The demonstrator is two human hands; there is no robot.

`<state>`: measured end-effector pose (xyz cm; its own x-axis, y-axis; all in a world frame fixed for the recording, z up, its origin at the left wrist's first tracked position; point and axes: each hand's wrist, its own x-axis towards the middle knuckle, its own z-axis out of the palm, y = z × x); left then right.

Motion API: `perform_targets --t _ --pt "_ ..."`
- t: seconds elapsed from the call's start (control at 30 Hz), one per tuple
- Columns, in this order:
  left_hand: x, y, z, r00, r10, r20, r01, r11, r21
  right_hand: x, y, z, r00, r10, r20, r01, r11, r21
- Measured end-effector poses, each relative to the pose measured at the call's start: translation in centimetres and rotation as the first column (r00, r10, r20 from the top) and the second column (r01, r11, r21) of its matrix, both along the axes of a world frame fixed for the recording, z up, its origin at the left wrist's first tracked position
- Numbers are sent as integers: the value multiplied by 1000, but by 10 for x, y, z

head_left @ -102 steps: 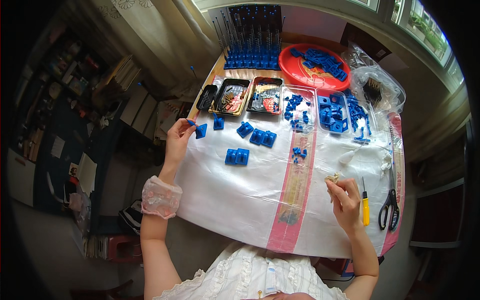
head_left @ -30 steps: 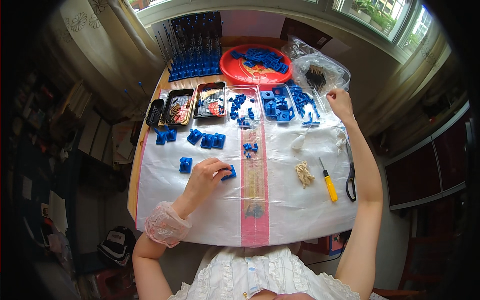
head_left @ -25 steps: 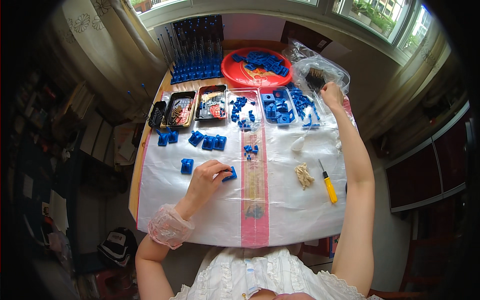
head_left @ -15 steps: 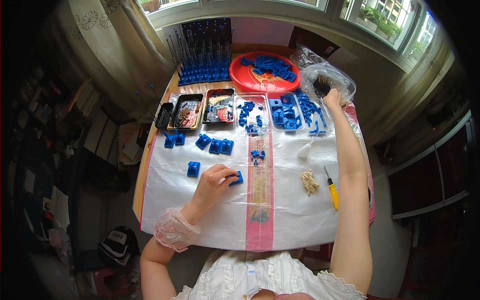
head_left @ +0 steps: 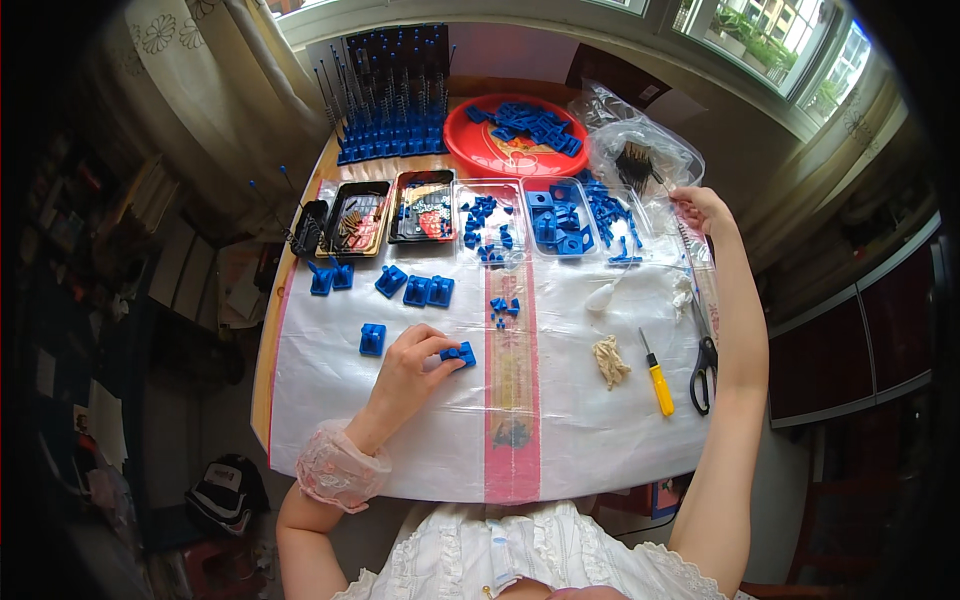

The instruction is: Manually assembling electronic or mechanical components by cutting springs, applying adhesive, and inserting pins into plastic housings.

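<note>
My left hand (head_left: 412, 362) pinches a small blue plastic block (head_left: 461, 354) on the white table cover. Beside the clear plastic bag (head_left: 672, 150) at the far right is my right hand (head_left: 703, 208), its fingers closed on a thin dark rod (head_left: 661, 181). A bundle of similar thin dark rods (head_left: 634, 165) lies in the bag. To the left of my left hand sits another blue block (head_left: 372, 339). Several blue assemblies (head_left: 428, 291) lie farther off, and small loose blue pieces (head_left: 503, 310) are scattered near the pink stripe.
A red basin (head_left: 462, 150) of blue parts and a rack of upright pins and springs (head_left: 390, 130) stand at the back. Trays (head_left: 560, 252) hold small parts. A yellow screwdriver (head_left: 660, 388), black-handled scissors (head_left: 704, 380), crumpled gloves (head_left: 610, 362) and a white bulb (head_left: 600, 297) lie right.
My right hand has drawn back to the right from the rods in the bag, with a thin rod in its fingers. My left hand still holds the blue block. The head view has shifted slightly.
</note>
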<state>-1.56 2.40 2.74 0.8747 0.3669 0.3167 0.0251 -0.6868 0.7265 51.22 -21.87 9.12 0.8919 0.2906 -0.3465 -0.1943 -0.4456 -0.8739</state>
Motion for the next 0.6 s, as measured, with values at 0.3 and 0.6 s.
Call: perform_targets --t 0.3,0.6 --pt "5 -5 -6 999 -31 -33 24 983 -183 -104 -61 -8 989 139 54 -143 778 611" --pt "6 -7 0 998 -59 -27 50 966 -254 -215 -53 13 917 -15 398 -303 624 721"
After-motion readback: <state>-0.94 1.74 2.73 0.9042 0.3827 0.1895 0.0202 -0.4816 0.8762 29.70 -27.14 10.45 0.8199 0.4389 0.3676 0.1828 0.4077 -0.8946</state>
